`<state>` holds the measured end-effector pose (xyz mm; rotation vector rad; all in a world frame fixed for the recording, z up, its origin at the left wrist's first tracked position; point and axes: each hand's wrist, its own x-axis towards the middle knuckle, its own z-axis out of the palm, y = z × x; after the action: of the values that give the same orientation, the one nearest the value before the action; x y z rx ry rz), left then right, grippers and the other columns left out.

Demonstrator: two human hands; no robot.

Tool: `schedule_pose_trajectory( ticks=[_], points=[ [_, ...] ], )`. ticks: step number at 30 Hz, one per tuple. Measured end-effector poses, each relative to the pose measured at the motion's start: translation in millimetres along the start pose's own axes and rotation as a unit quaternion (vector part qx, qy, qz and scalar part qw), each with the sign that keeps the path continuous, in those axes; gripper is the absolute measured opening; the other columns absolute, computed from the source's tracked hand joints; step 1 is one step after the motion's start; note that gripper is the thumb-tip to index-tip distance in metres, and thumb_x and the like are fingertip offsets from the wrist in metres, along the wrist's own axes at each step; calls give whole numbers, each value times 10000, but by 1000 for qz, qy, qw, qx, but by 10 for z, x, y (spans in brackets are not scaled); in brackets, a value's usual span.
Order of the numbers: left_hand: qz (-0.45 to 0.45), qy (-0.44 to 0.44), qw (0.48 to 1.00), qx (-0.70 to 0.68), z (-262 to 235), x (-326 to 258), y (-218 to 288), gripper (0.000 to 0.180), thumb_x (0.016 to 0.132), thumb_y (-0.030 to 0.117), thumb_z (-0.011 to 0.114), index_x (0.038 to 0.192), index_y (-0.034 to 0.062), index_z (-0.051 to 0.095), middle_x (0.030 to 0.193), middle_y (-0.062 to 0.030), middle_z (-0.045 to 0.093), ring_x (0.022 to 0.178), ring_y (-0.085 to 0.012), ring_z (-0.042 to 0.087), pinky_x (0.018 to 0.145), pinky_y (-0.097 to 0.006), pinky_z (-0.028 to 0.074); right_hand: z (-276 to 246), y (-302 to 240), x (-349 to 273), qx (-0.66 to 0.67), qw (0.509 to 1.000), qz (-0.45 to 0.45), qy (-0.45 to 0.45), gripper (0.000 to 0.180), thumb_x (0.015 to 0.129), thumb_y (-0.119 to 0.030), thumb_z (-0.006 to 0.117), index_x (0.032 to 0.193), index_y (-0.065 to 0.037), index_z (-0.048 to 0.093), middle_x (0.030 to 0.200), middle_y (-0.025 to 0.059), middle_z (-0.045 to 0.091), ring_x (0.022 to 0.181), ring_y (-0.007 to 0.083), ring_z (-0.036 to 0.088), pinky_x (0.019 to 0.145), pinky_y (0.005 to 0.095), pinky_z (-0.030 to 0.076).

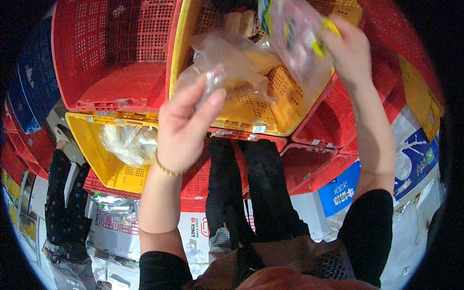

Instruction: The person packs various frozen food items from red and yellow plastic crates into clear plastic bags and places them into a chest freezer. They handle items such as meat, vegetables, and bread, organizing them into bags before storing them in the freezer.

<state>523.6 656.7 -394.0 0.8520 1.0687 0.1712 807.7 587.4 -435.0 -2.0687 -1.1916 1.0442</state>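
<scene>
Clear plastic bag [227, 60] pinched by left hand [186, 123]; right hand [350, 50] grips printed packet [290, 34] over yellow crate [251, 108].

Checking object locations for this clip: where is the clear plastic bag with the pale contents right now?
In the head view it lies at lower left, inside the small yellow crate, just left of the left hand and below the big red crate.

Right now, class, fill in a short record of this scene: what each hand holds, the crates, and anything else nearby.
left hand: pinching a crumpled clear plastic bag
right hand: gripping a blurred clear packet with yellow and green print
below the hands: yellow perforated plastic crate
beside it: red perforated plastic crate
lower left: smaller yellow crate holding a filled clear bag
</scene>
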Motion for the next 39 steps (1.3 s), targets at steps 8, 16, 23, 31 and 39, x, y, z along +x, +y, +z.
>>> schedule_pose_trajectory(
  ticks=[8, 16, 23, 31, 39],
  points=[
    [4, -108, 993, -39, 1, 338, 132, 587, 769, -98, 457, 1334, 0, 335, 1248, -76, 485, 1136, -151, 471, 948, -280, 383, -557, -757, -1241, 103, 979, -61, -165, 245, 617, -138, 646, 526, -39, 441, 512, 97, 437, 476, 272, 475, 457, 349, 346],
    [18, -205, 976, 68, 58, 55, 13, 706, 680, -149, 426, 1358, 6, 301, 1362, -73, 377, 1242, -134, 351, 1013, -261, 276, 626, -679, -1149, 22, 980, -181, -82, 146, 663, -96, 595, 587, -41, 485, 539, 83, 460, 515, 252, 505, 491, 375, 392],
    [-130, -80, 965, -215, 46, -376, -122, 793, 597, -81, 502, 1358, 27, 307, 636, 31, 381, 486, -64, 353, 444, -179, 301, 1432, -695, -629, -72, 978, -152, -127, 168, 728, -129, 567, 866, -42, 608, 895, 153, 605, 860, 287, 597, 740, 428, 469],
    [-132, 21, 978, -163, -27, -414, -345, 786, 599, -96, 496, 1355, 21, 317, 683, 22, 417, 544, -80, 406, 466, -191, 343, 1183, 422, -137, 194, 964, 132, 121, 105, 784, 22, 492, 819, -25, 579, 811, 43, 600, 774, 123, 551, 719, 237, 439],
    [-85, -195, 976, 42, -180, -818, -921, 798, 647, -107, 593, 1368, -17, 266, 618, 26, 353, 556, -80, 367, 532, -207, 322, 2163, 2779, 1140, 83, 938, 289, 172, 783, 741, -415, 672, 1296, 34, 350, 1269, 225, 433, 1194, 320, 405, 962, 403, 363]
  ],
)
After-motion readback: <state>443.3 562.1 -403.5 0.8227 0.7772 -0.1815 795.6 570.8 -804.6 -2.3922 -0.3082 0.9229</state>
